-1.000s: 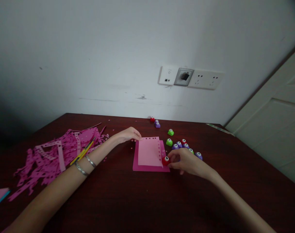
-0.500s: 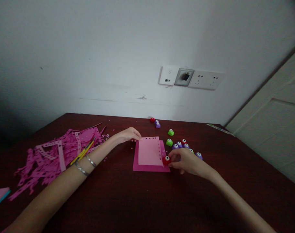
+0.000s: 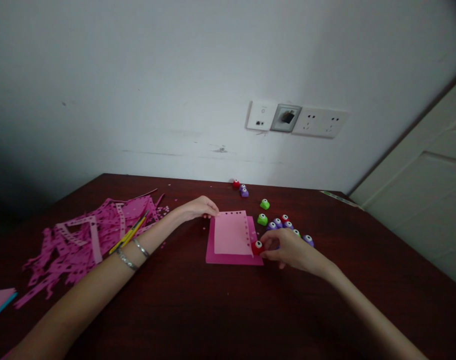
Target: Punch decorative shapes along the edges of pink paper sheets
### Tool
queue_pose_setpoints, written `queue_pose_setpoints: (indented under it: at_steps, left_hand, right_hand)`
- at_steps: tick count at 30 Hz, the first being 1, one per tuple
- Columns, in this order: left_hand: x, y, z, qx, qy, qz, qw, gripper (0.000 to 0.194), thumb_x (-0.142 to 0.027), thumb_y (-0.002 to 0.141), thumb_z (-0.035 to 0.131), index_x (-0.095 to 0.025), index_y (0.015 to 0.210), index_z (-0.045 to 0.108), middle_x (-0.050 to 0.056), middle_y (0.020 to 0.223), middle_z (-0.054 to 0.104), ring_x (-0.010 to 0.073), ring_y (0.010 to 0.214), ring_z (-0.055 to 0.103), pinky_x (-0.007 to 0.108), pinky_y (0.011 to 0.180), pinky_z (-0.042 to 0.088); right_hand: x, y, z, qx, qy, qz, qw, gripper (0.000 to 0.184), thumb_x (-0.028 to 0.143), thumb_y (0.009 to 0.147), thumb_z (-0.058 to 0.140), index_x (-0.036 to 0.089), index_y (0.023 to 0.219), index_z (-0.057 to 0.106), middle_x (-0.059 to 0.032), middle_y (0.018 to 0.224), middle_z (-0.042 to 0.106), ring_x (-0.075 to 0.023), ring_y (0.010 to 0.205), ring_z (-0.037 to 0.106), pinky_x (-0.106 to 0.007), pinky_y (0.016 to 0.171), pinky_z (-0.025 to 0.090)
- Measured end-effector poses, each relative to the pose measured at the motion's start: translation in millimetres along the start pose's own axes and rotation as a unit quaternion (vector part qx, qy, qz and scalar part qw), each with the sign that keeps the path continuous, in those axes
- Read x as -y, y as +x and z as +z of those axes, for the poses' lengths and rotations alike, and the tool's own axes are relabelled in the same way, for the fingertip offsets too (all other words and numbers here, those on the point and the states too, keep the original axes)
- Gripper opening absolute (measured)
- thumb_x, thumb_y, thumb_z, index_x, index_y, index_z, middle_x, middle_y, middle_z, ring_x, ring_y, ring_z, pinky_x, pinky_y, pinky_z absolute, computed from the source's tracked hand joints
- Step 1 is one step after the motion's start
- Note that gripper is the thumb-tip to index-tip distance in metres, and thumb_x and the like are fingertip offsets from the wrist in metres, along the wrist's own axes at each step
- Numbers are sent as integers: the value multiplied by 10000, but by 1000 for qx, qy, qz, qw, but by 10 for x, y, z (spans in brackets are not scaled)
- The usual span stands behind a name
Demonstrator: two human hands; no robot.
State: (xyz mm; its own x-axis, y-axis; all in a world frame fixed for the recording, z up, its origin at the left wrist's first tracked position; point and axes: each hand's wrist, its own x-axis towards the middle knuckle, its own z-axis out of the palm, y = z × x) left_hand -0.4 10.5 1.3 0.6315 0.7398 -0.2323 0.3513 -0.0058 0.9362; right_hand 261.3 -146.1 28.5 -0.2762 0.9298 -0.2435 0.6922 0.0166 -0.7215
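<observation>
A light pink sheet of paper (image 3: 231, 235) lies over a darker pink sheet (image 3: 231, 259), with small punched holes along its top and right edges. My left hand (image 3: 200, 207) pinches the light sheet at its top left corner. At the sheet's lower right edge sits a red craft punch (image 3: 257, 247) with a white and black knob. The thumb and fingers of my right hand (image 3: 288, 248) close on this punch from the right. Just beyond that hand stand several more punches, among them a purple one (image 3: 272, 226) and a green one (image 3: 262, 219).
Left of my forearm lies a heap of punched pink paper strips (image 3: 96, 232) with a yellow cutter (image 3: 129, 232) on it. Three small punches (image 3: 244, 192) stand near the wall. A pad of paper (image 3: 0, 301) lies at the table's left edge. Electrical sockets (image 3: 320, 121) are on the wall.
Almost nothing differs. The view has shifted very slightly; both hands keep their places on the sheet and the red punch.
</observation>
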Motion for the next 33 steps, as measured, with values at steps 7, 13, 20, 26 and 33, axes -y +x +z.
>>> queue_pose_setpoints:
  at_steps: [7,13,20,26,33]
  left_hand:
    - [25,16,-10,-3,8,-4,1000,137,-203,577,681,-131,693,683,12,579,593,70,529,444,246,515,311]
    - [7,5,1,-17,15,-6,1000,162,-220,559,685,-122,687,683,9,559,587,72,516,439,240,501,305]
    - [-8,10,35,-26,17,-10,999,143,-207,538,667,-127,655,684,12,549,580,78,512,439,245,506,306]
    - [-25,3,79,-33,41,-4,999,143,-218,540,663,-129,649,687,15,545,585,93,531,450,250,511,308]
    - [-1,14,139,-52,75,14,996,119,-210,551,652,-134,637,683,13,543,595,92,529,464,234,492,309]
  right_hand:
    - [6,1,-3,-2,-6,-3,1000,195,223,711,621,138,885,646,-52,794,635,-119,568,594,-185,377,526]
    - [27,-10,-7,-4,-8,-1,1000,204,222,714,623,135,898,640,-54,808,630,-117,571,589,-187,384,527]
    - [39,-21,-1,5,1,-12,1000,184,211,723,613,131,886,639,-51,801,640,-111,563,589,-183,399,525]
    - [46,-2,52,17,3,-7,1000,195,211,734,593,139,912,627,-36,772,637,-107,555,588,-173,396,511]
    - [44,13,111,44,9,-23,999,177,237,759,573,147,899,634,-25,739,621,-110,578,577,-171,407,500]
